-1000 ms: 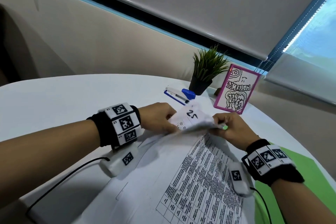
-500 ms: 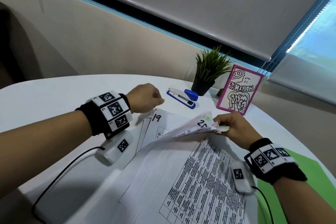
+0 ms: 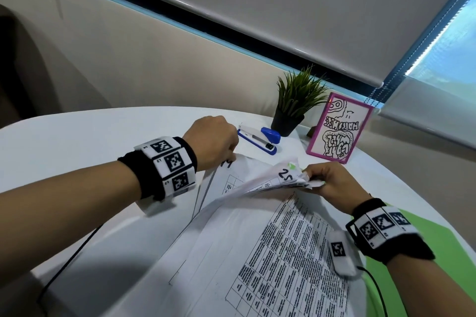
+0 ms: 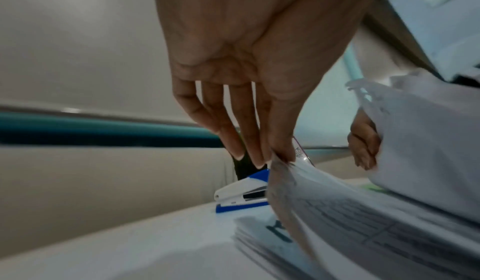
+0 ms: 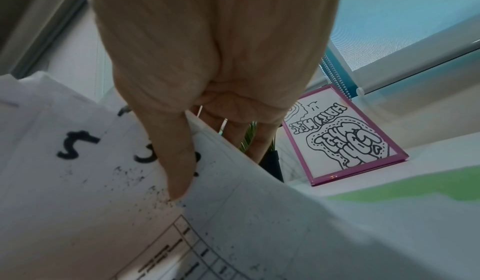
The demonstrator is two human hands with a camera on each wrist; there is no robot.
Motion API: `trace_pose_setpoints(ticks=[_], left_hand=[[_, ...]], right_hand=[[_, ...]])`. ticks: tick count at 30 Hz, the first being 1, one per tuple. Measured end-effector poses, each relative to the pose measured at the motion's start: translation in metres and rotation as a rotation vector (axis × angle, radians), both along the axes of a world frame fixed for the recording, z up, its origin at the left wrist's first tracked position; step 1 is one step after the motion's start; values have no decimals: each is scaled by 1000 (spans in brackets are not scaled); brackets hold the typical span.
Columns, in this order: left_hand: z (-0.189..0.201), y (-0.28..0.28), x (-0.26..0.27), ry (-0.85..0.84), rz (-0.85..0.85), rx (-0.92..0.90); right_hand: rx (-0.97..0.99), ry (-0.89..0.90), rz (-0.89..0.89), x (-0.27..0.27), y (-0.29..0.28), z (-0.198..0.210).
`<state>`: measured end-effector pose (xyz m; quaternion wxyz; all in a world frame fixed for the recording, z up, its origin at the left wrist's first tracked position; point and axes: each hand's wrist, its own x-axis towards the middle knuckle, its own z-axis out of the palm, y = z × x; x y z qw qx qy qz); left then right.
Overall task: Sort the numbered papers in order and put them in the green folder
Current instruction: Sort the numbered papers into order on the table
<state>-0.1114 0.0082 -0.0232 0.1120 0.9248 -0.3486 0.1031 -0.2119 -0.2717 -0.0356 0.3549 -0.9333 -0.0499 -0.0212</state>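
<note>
While the sorting is in hand and nothing has gone into the folder yet, I log the scene as follows. Right hand [image 3: 332, 181]: thumb and fingers pinch the lifted far corners of a fanned bundle of papers [image 3: 277, 181], the top sheet marked 25. Left hand [image 4: 249, 79]: fingers hang nearly straight, with thumb and forefinger pinching the raised corner of the sheet marked 19 [image 3: 233, 168], which lies under and just left of the bundle. Stack of printed sheets [image 3: 270, 252]: flat on the white table [image 3: 77, 141], between my two forearms and running toward me. Green folder [image 3: 422, 244]: flat under my right wrist and forearm, partly covered by the stack, apparently not opened. Step, as I judge it: leafing through corners to find where 19 belongs, so the sort is at best midway. Next move calls for keeping the right-hand pinch firm so the fan does not slip, and drawing 19 out sideways without dragging the sheets beneath. Beyond my left fingertips: blue and white stapler [image 3: 260, 137], close; past it a potted plant [image 3: 292, 110]; beyond my right knuckles a pink-framed card [image 3: 338, 127]. Open room: bare table left of my left wrist. The table edge curves near past my right forearm; loose sheets could slide off there.
</note>
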Motion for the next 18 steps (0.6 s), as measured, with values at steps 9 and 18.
trace_pose_setpoints(ticks=[9,18], left_hand=[[0,-11,-8,317,-47,-365],[-13,-8,-14,495,110,-293]], right_hand=[[-175,-119,24,2,-7,-5],[-231,-158,26,0,-8,-6]])
